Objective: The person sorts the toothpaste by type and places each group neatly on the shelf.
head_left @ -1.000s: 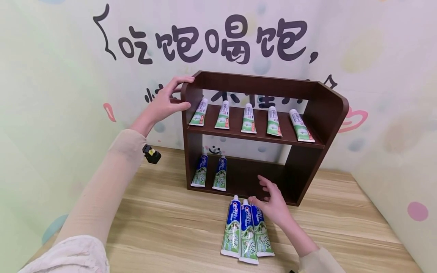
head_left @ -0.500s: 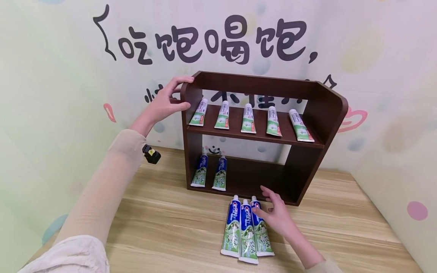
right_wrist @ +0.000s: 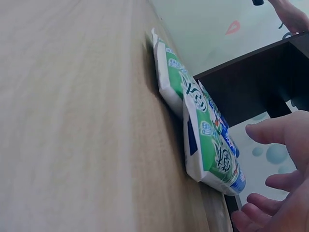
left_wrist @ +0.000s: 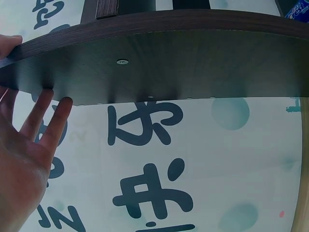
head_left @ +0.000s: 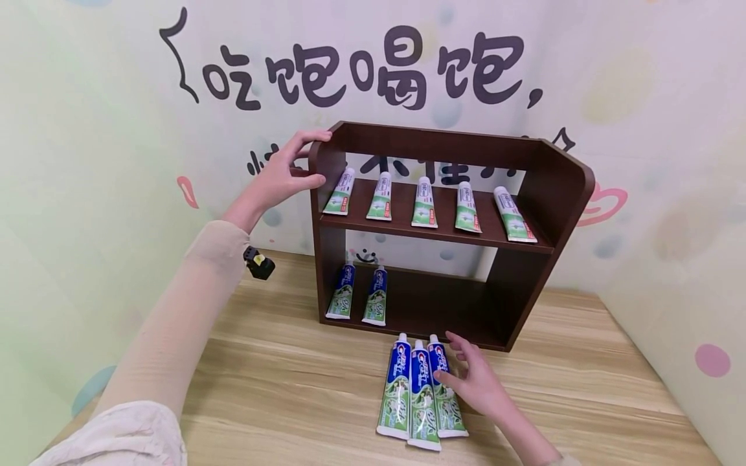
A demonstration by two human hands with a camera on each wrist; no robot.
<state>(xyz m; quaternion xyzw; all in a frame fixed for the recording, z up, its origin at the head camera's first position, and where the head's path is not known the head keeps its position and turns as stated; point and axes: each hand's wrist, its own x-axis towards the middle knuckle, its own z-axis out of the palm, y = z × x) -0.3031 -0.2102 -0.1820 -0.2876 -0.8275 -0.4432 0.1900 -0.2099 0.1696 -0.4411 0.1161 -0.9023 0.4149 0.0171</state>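
A dark brown two-tier shelf (head_left: 443, 301) stands on the table against the wall. My left hand (head_left: 280, 180) holds its left side panel near the top, thumb at the front edge and fingers spread along the panel, as the left wrist view also shows. On the table before the shelf lie three blue-and-green toothpaste tubes: a left tube (head_left: 395, 391), a middle tube (head_left: 423, 404) and a right tube (head_left: 447, 408). My right hand (head_left: 480, 386) hovers at the right tube, fingers loosely bent and apart, thumb over its upper part. In the right wrist view, nothing is between the fingers.
Two similar toothpaste tubes (head_left: 341, 294) lean at the left of the lower tier. Several white-and-green tubes (head_left: 424, 204) sit in a row on the upper tier. Behind the wood-grain table (head_left: 280, 382) hangs a printed wall covering (head_left: 326, 26).
My right hand has come down from in front of the lower tier toward the right toothpaste tube. The left hand, shelf and tubes have stayed put.
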